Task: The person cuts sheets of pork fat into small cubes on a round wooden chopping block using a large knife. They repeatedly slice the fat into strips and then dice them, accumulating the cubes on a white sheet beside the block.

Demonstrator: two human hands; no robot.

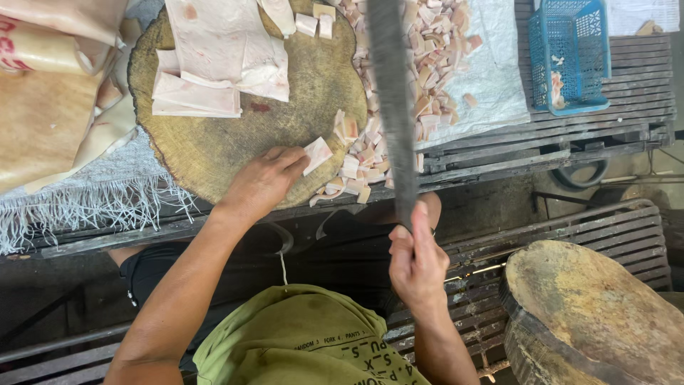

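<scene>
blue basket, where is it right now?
In the head view the blue plastic basket sits at top right on the slatted bench, just right of the white sheet covered with cut meat pieces.

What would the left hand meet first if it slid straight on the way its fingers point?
The left hand already pinches a pale meat piece. Straight on, up and to the right, it would likely meet the pile of cut pieces on the round wooden block.
</scene>
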